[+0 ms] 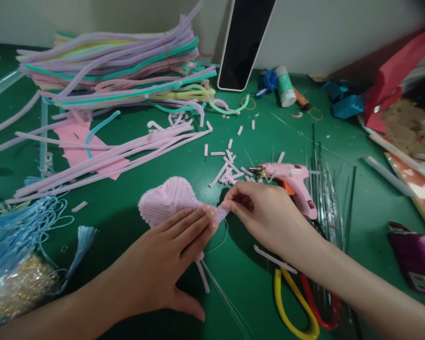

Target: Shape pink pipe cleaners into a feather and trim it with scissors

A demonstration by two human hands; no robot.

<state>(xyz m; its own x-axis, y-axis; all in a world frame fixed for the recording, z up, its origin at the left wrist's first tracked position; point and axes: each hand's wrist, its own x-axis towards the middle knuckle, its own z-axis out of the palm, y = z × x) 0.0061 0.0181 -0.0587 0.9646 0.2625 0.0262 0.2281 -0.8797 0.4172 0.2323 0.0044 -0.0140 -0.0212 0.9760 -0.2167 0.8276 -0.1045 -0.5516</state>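
Pale grey wall (304, 33) stood behind a green tabletop (184, 160). Long bundle of pastel fuzzy stems (109, 61) lay upper left. Left hand (173, 257): laid flat, fingers straight, thumb spread, nothing clenched. Right hand (269, 210): thumb and forefinger pinching. Pink plastic glue gun (297, 182) with orange trigger lay beyond the right wrist. Puffy lilac heart-shaped piece of ridged fuzzy stems (168, 198) sat mid-table, lower right edge under left fingers. Looked light, soft, squashy, probably not slippery; rows could flatten or pull apart. Best hold likely the narrow right end, light pressure, off the ridges. Short lilac stem offcuts (230, 163) lay scattered. Shiny pale-lilac strip (221, 214) was in the right-hand pinch, maybe slicker; join to heart hidden.
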